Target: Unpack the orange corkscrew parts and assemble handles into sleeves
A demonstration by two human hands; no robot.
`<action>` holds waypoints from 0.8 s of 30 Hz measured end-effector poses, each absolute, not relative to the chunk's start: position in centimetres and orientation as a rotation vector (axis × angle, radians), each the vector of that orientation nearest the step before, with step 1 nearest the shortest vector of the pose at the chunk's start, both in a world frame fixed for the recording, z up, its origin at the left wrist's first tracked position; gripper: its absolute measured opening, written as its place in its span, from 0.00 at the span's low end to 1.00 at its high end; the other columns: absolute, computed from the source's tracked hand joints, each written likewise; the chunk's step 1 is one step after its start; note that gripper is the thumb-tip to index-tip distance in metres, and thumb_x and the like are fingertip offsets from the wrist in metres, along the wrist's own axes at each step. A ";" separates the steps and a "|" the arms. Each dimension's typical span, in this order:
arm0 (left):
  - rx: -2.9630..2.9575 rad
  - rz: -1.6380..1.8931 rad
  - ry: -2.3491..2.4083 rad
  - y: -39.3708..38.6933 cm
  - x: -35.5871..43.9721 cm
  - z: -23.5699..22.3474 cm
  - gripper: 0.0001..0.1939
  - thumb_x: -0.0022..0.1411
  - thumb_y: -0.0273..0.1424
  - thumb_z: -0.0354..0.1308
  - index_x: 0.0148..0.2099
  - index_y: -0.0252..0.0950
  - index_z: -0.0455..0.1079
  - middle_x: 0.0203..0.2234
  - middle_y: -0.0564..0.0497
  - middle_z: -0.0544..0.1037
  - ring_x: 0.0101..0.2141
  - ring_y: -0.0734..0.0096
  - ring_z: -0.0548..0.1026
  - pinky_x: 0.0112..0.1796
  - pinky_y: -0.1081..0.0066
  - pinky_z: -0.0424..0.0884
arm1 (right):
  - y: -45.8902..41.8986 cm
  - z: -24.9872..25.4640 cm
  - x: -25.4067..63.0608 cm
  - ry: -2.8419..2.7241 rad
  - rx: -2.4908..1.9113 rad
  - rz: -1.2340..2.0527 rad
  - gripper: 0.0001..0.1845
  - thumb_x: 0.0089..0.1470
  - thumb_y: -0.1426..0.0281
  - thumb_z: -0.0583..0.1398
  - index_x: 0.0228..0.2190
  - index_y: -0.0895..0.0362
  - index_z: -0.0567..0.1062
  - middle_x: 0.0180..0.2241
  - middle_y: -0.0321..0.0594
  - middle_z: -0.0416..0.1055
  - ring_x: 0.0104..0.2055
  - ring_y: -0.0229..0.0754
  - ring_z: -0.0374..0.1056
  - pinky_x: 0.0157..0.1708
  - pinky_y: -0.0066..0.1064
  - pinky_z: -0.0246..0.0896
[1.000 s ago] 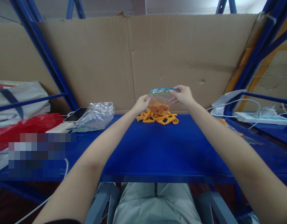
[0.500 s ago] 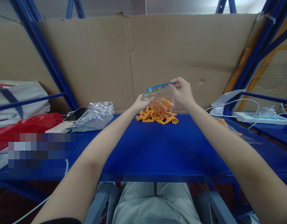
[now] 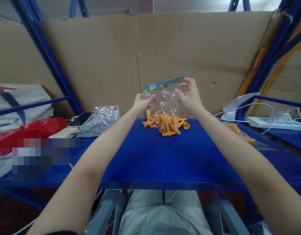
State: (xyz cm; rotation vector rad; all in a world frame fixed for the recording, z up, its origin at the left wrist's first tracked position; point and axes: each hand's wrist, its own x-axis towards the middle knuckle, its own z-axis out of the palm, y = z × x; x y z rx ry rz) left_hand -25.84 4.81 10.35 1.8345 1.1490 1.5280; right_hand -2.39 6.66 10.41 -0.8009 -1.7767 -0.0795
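Observation:
A clear plastic bag (image 3: 168,99) with a colourful blue printed header strip hangs upright between my hands above the blue tabletop (image 3: 165,156). My left hand (image 3: 142,102) grips its left upper corner. At the right upper corner, my right hand (image 3: 191,97) holds the bag's edge, with the thumb lower than the fingers. Several orange plastic pieces (image 3: 165,122) with round cup-like ends lie heaped under and around the lower part of the bag. Some show through the film; I cannot tell how many are inside it and how many are behind.
To the left lie a crumpled clear bag (image 3: 103,119), a phone (image 3: 79,119), a white box (image 3: 63,133) and a red plastic bag (image 3: 42,129). Right of my forearm are another bag of orange pieces (image 3: 240,132) and a power strip (image 3: 270,123). Cardboard (image 3: 189,45) stands behind.
Both hands have lifted slightly, my left hand moving left, so the bag is stretched wider and its header faces me more. The orange pieces have shifted a little towards me.

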 end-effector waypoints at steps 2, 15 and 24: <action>1.792 1.591 1.156 5.1 -26.1 10.5 0.20 0.59 0.45 0.64 0.38 0.30 0.73 0.32 0.44 0.82 0.22 0.71 0.80 0.26 0.75 0.76 | 6.9 9.7 -2.2 -1.757 -0.815 -0.024 0.35 0.60 0.48 0.56 0.63 0.48 0.56 0.56 0.49 0.65 0.38 0.45 0.75 0.34 0.39 0.74; 1.784 1.759 1.076 4.0 -36.0 15.1 0.23 0.52 0.39 0.70 0.48 0.33 0.74 0.46 0.41 0.79 0.49 0.60 0.75 0.50 0.61 0.71 | 4.7 0.2 -0.7 -2.125 -0.967 -0.004 0.22 0.57 0.59 0.59 0.50 0.56 0.71 0.51 0.51 0.70 0.49 0.52 0.71 0.50 0.48 0.69; 1.529 1.246 1.610 -0.8 -44.9 14.6 0.52 0.68 0.56 0.17 0.60 0.21 0.67 0.47 0.38 0.79 0.50 0.64 0.71 0.54 0.65 0.65 | 3.2 -0.5 -1.4 -2.284 -1.273 -0.124 0.21 0.66 0.63 0.48 0.46 0.56 0.78 0.58 0.50 0.69 0.60 0.50 0.66 0.59 0.45 0.61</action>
